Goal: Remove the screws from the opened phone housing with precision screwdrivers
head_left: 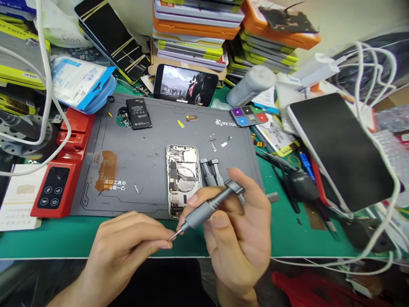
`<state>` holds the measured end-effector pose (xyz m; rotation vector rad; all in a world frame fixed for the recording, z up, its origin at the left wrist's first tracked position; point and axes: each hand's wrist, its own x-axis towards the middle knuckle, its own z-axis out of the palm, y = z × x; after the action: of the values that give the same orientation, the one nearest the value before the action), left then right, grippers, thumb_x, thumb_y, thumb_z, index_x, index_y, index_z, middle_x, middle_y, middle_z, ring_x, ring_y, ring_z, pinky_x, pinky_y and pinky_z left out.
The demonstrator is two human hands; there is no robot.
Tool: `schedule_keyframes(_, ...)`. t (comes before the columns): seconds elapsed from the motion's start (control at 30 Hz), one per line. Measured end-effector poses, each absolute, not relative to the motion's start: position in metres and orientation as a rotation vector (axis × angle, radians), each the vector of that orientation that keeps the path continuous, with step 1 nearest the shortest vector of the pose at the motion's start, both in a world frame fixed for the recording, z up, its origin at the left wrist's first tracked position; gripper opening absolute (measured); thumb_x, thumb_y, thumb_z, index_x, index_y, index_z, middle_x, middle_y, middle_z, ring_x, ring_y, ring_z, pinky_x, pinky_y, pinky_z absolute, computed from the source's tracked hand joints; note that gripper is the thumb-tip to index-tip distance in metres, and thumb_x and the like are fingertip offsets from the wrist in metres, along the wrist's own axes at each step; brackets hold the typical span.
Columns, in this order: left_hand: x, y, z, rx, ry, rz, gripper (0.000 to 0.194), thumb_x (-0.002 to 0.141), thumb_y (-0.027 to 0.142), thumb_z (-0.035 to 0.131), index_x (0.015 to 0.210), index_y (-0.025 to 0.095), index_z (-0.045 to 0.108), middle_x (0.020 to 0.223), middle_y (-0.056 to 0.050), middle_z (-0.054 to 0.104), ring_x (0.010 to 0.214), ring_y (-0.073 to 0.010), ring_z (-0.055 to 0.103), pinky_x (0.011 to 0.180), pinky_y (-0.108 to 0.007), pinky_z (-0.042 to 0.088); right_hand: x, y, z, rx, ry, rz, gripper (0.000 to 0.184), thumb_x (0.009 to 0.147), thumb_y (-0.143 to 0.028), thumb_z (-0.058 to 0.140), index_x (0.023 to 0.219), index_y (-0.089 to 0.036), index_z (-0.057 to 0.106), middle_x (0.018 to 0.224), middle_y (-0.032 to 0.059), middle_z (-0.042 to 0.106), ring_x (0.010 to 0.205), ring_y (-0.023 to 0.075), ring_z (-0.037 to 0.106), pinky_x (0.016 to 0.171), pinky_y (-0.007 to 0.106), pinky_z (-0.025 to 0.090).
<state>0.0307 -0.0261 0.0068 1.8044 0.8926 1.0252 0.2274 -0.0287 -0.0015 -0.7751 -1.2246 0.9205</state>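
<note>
My right hand (233, 238) is wrapped round a grey precision screwdriver (204, 211), its index finger on the end cap and its tip slanting down to the left. My left hand (131, 243) pinches at the screwdriver's tip between thumb and fingers; any small part held there is too small to make out. Just beyond the hands lies an opened phone (183, 179) with its inner boards and round coil showing, its lower right corner partly behind my right fingers. Two more grey screwdrivers (211, 170) rest beside it, partly hidden by my right hand.
A grey work mat (137, 149) bears a phone battery (139, 114) and loose small parts (213, 146). At the back a phone (185, 85) plays video before stacked boxes (194, 30). A red device (57, 179) stands left; a large tablet-like screen (341, 149) and white cables lie right.
</note>
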Motion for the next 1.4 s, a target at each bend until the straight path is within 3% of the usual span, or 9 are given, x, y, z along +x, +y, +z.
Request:
schedule_keyframes(0.33,0.031,-0.025,0.006,1.802,0.867,0.998,0.007,0.106,0.02,0.072,0.11,0.022,0.077,0.099,0.002,0.082,0.087,-0.009,0.077,0.079,-0.018,0.06,0.228,-0.028,-0.003,-0.759,-1.184,0.98,0.058,0.109,-0.005,0.045,0.163,-0.025,0.049,0.111,0.0062,0.071,0.074,0.0143,0.077,0.059,0.027,0.069)
schedule_keyframes(0.63,0.031,-0.027,0.006,1.834,0.848,0.997,0.015,0.105,0.026,0.075,0.118,0.021,0.079,0.1,-0.002,0.083,0.084,-0.012,0.078,0.077,-0.022,0.061,0.235,-0.026,-0.003,-0.82,-1.139,1.061,0.052,0.112,-0.012,0.045,0.161,-0.029,0.051,0.108,0.0044,0.073,0.06,0.0119,0.072,0.048,0.024,0.063)
schedule_keyframes(0.73,0.031,-0.027,0.006,1.82,0.868,0.99,0.012,0.105,0.028,0.075,0.116,0.023,0.078,0.097,0.002,0.082,0.084,-0.0093,0.076,0.079,-0.019,0.059,0.234,-0.026,-0.004,-0.895,-1.133,0.911,0.053,0.112,-0.01,0.043,0.16,-0.028,0.053,0.108,0.0047,0.073,0.066,0.0123,0.073,0.052,0.024,0.065)
schedule_keyframes(0.83,0.033,-0.027,0.006,1.846,0.895,0.952,0.007,0.106,0.019,0.073,0.111,0.022,0.077,0.097,0.003,0.081,0.084,-0.0082,0.075,0.078,-0.019,0.057,0.234,-0.024,-0.007,-0.978,-1.159,0.558,0.059,0.108,-0.006,0.047,0.163,-0.027,0.051,0.109,0.0053,0.073,0.074,0.0129,0.073,0.058,0.024,0.067)
schedule_keyframes(1.0,0.033,-0.027,0.004,1.879,0.892,0.864,0.01,0.105,0.014,0.071,0.109,0.022,0.075,0.098,0.004,0.079,0.084,-0.007,0.073,0.077,-0.019,0.054,0.241,-0.016,-0.016,-1.027,-1.435,-0.052,0.082,0.092,0.002,0.067,0.167,-0.024,0.049,0.115,0.0076,0.074,0.095,0.0186,0.077,0.076,0.03,0.071)
schedule_keyframes(1.4,0.03,-0.027,0.005,1.874,0.85,0.821,0.009,0.11,0.016,0.064,0.111,0.023,0.07,0.095,0.006,0.075,0.082,-0.0063,0.067,0.074,-0.021,0.05,0.235,-0.011,-0.02,-0.985,-1.636,0.024,0.086,0.089,0.011,0.067,0.167,-0.017,0.049,0.124,0.01,0.069,0.108,0.0172,0.078,0.092,0.032,0.072)
